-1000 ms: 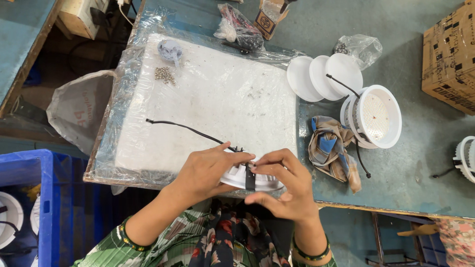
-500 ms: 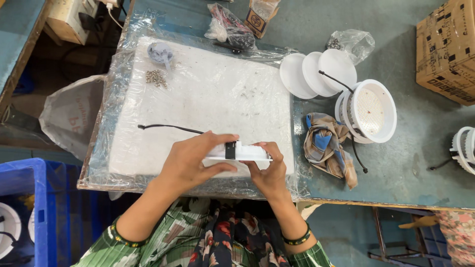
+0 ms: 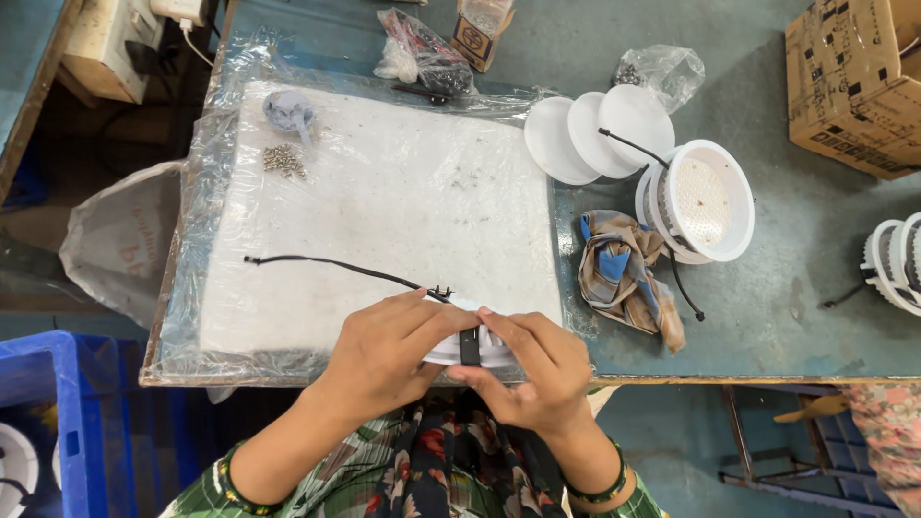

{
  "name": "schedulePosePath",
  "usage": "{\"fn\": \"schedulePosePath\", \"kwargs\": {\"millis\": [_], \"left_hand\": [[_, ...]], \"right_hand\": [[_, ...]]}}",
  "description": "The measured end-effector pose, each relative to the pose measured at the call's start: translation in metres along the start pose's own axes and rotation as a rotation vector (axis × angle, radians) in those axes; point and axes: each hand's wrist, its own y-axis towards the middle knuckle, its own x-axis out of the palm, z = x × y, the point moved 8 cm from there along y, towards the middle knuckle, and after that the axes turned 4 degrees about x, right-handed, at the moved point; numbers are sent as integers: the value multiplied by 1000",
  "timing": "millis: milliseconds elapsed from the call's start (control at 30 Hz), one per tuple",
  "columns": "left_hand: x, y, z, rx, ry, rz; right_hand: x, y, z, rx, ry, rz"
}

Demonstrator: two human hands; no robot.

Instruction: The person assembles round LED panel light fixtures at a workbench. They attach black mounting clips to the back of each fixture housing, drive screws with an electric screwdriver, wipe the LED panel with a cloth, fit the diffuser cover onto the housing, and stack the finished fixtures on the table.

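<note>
Vs half a second ago: both hands sit closer together on the part, and the right thumb now lies over its black clip; the fixture has stayed at the near edge of the pad. Left hand (image 3: pixel 389 350) is closed around the left side of the white round light fixture (image 3: pixel 480 347), fingers over its top; right hand (image 3: pixel 532 369) grips the right side, thumb on the black clip (image 3: pixel 469 345) at the middle. The fixture sits at the near edge of the white foam pad (image 3: pixel 384 211), mostly hidden under the hands. One black lead (image 3: pixel 336 267) runs from it leftward across the pad, same line as before. Counts: one plastic-wrapped foam pad on the teal bench (image 3: pixel 787 288); one small pile of screws (image 3: pixel 284 160) near its far left corner; one grey wad (image 3: pixel 288 110) just beyond them; three white discs (image 3: pixel 595 134) overlapping, right of the pad; one stack of white round housings (image 3: pixel 705 201) touching the discs, LED face up, with one black wire; one crumpled brown-and-blue rag (image 3: pixel 624 273) between pad and stack; one cardboard box (image 3: pixel 854 82) at far right; further white housings (image 3: pixel 897 264) at the right edge, count unclear as they are cut off; two plastic bags of small parts (image 3: pixel 422 53) along the far side; one blue crate (image 3: pixel 58 422) below left.
</note>
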Motion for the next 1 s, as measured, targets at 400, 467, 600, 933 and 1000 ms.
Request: {"fn": "schedulePosePath", "kwargs": {"millis": [400,467,600,933,1000], "left_hand": [[-1,-6,-2,-34,53,-133],[-3,-6,0,-66,38,-135],[-3,-8,-3,-202,-16,-175],[-3,-4,-6,-257,29,-190],[-3,-3,-5,-265,5,-182]], "right_hand": [[22,6,46,336,82,-237],[33,0,69,410,129,-305],[60,9,142,558,466,-139],[109,12,222,579,-202,-93],[104,8,225,547,152,14]]}}
